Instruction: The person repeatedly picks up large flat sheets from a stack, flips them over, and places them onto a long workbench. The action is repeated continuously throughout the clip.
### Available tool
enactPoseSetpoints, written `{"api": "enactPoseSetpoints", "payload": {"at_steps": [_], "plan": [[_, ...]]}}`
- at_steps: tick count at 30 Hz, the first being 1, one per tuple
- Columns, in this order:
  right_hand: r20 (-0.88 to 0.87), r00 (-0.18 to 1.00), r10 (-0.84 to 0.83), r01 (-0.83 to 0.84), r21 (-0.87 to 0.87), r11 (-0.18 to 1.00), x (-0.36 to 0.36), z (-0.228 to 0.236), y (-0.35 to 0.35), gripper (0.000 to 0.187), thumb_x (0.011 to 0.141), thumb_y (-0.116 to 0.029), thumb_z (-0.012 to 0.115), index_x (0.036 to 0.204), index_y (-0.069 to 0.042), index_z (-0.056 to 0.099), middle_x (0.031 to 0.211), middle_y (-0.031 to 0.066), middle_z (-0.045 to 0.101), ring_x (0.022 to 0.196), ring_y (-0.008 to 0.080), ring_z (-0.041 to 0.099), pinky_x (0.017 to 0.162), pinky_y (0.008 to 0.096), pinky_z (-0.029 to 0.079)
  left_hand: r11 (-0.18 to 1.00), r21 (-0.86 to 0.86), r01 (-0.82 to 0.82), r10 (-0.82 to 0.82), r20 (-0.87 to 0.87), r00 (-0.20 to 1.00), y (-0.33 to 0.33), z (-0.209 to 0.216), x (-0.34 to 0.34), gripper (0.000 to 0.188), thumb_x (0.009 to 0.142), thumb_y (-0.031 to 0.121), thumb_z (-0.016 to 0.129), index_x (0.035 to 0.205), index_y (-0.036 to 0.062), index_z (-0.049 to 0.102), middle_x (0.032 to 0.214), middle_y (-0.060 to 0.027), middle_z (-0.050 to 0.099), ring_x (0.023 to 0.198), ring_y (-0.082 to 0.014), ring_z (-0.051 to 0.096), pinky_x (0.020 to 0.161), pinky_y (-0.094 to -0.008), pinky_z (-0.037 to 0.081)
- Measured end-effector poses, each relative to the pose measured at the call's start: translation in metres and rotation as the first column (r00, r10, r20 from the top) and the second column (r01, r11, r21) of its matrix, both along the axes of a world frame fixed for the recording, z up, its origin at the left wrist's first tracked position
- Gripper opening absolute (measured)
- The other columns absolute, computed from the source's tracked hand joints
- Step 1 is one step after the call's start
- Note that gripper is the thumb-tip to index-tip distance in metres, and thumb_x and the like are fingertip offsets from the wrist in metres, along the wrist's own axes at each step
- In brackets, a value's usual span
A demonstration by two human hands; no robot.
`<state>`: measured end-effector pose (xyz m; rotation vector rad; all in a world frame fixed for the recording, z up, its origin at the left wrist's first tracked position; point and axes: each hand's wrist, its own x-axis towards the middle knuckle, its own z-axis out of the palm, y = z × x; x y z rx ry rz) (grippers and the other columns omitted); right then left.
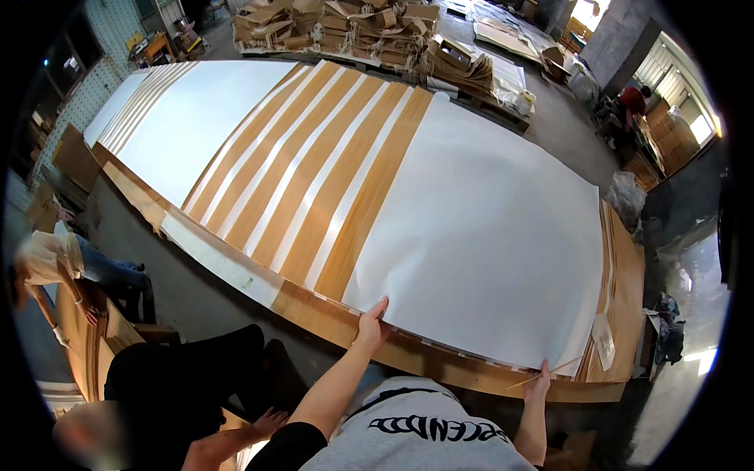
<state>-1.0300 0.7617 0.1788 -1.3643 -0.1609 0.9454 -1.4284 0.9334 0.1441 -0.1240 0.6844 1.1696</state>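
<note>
A large white sheet (487, 228) lies over brown paper on the long table. My left hand (375, 323) grips the sheet's near edge toward its left corner, thumb on top. At the near right corner, my right hand (538, 383) pinches the same edge, and a thin wooden stick (518, 385) lies across its fingers. To the left, brown strips (314, 173) alternate with white ones in slanting rows. A pale translucent piece (603, 341) rests on the brown paper beside the sheet's right edge.
Stacks of folded brown paper (338, 31) stand behind the table. A person in black (181, 377) sits close on my left; another in jeans (110, 263) works farther left. Someone in red (632, 100) is at the far right. A clear plastic bag (626, 192) hangs near the table's right end.
</note>
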Motion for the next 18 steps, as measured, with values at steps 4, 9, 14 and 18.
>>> {"api": "enactPoseSetpoints", "payload": {"at_steps": [4, 9, 14, 18], "plan": [[0.019, 1.0, -0.008, 0.008, 0.003, 1.0, 0.02, -0.029, -0.006, 0.033, 0.085, -0.027, 0.048, 0.111, -0.007, 0.045, 0.101, 0.0047, 0.052, 0.089, 0.018, 0.049, 0.072, 0.0333, 0.042, 1.0, -0.01, -0.025, 0.025, 0.015, 1.0, 0.002, 0.007, -0.002, 0.029, 0.082, 0.015, 0.051, 0.108, 0.0012, 0.047, 0.104, -0.0069, 0.054, 0.098, -0.0203, 0.05, 0.086, -0.0344, 0.039], [0.013, 0.996, -0.085, 0.085, -0.007, 0.996, 0.0, -0.012, 0.002, 0.033, 0.085, -0.027, 0.049, 0.111, -0.007, 0.046, 0.101, 0.0043, 0.053, 0.092, 0.0185, 0.048, 0.079, 0.0333, 0.038, 0.994, 0.069, -0.089, 0.105, -0.29, 0.951, 0.0, 0.01, -0.032, 0.023, 0.081, 0.013, 0.053, 0.1, 0.0008, 0.048, 0.093, -0.0077, 0.055, 0.079, -0.0175, 0.056, 0.062, -0.029, 0.047], [0.029, 0.996, -0.086, 0.087, -0.046, 0.995, 0.01, -0.024, -0.005, 0.034, 0.084, -0.028, 0.051, 0.11, -0.007, 0.047, 0.1, 0.0045, 0.053, 0.092, 0.0186, 0.047, 0.08, 0.0335, 0.038, 0.995, 0.096, 0.002, 0.077, -0.813, 0.577, 0.004, 0.017, -0.09, 0.019, 0.085, 0.019, 0.05, 0.08, 0.0005, 0.044, 0.067, -0.007, 0.053, 0.049, -0.0112, 0.05, 0.039, -0.0216, 0.041], [0.043, 0.997, -0.057, 0.058, -0.016, 0.998, 0.011, -0.026, 0.0, 0.034, 0.082, -0.027, 0.053, 0.108, -0.006, 0.048, 0.094, 0.0041, 0.054, 0.084, 0.0175, 0.049, 0.074, 0.0316, 0.04, 1.0, 0.023, 0.019, 0.008, -0.818, 0.575, 0.007, 0.006, -0.103, 0.019, 0.085, 0.017, 0.049, 0.075, 0.0024, 0.042, 0.057, -0.005, 0.049, 0.044, -0.01, 0.046, 0.037, -0.022, 0.04]]}}
